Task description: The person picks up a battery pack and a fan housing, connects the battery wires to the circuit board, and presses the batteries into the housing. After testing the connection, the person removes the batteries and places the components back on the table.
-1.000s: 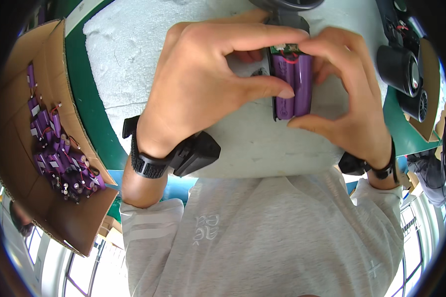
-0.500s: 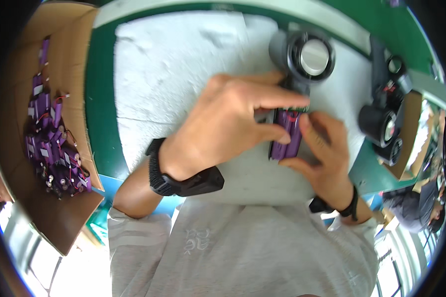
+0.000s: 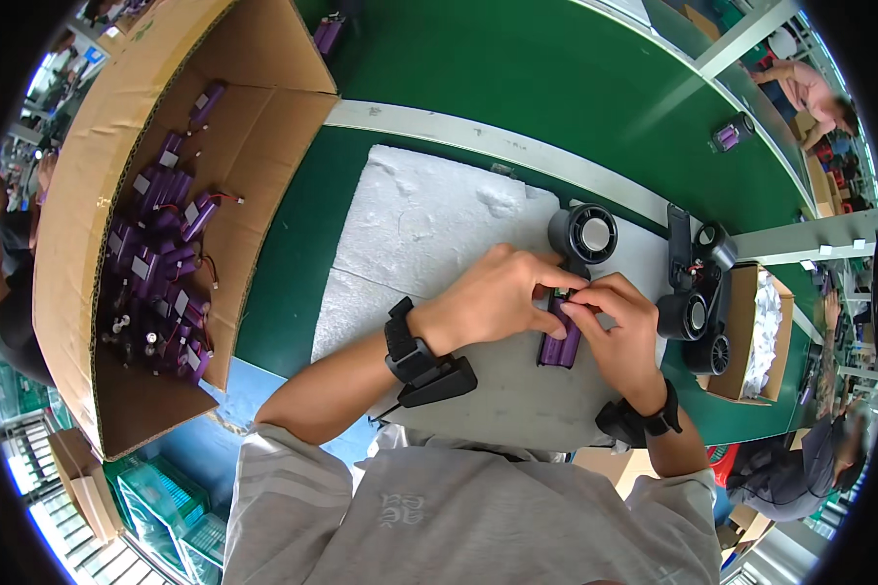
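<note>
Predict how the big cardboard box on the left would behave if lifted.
The cardboard box is probably heavy, given the many purple battery packs heaped inside. Those look loose, so they would likely slide if it tipped. Its thin walls may flex under the load.

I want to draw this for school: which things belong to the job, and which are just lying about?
Seems to belong:
left hand, right hand
black round-headed device
its purple cells
white foam sheet underneath
cardboard box of similar cells, perhaps spares

Probably just lying about:
other black devices, right
small box with white filling
green crates
</note>
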### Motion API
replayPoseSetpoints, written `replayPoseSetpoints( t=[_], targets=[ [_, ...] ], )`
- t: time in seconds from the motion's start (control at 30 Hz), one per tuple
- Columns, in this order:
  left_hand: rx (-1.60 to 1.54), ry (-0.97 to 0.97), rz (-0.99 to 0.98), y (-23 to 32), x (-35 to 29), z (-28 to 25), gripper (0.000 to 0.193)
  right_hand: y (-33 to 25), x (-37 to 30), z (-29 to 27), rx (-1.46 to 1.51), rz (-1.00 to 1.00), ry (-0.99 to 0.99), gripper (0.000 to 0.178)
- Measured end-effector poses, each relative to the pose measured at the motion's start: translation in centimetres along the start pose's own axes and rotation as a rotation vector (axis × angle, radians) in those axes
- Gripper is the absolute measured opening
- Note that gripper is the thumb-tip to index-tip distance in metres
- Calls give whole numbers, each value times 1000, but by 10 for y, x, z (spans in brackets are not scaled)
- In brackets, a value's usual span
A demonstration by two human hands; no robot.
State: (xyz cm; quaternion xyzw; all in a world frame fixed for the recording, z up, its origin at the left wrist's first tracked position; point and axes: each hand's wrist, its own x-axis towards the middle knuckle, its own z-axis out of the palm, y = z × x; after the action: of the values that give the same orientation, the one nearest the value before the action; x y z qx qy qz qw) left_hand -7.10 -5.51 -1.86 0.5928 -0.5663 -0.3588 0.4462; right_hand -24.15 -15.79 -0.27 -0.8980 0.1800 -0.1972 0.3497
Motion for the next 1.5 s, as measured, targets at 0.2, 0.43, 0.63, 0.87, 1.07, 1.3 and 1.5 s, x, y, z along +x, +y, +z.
replayPoseSetpoints(
  t=[0.2, 0.43, 0.63, 0.87, 1.07, 1.3, 1.5],
  targets=[
    [69, 17, 19, -3, -4, -1, 51, 4, 2, 2, 63, 21, -29, 11],
    [81, 20, 87, -12, -11, -4, 52, -27, -31, 1, -320, -115, -166, 59],
    [300, 221, 235, -6, -4, -24, 48, -5, -2, 6, -482, -110, -107, 69],
    [808, 751, -376, -1, -71, -133, 35, -15, 29, -32, -509, -52, 253, 59],
    [1106, 651, -476, -55, -168, -197, 35, 1, -12, -88, -780, 287, 110, 63],
    [959, 683, -565, -56, -168, -201, 30, 0, -10, -80, -595, 394, -114, 60],
    [1096, 656, -461, -57, -168, -207, 21, -5, 2, -53, -439, -233, -153, 61]
  ],
)
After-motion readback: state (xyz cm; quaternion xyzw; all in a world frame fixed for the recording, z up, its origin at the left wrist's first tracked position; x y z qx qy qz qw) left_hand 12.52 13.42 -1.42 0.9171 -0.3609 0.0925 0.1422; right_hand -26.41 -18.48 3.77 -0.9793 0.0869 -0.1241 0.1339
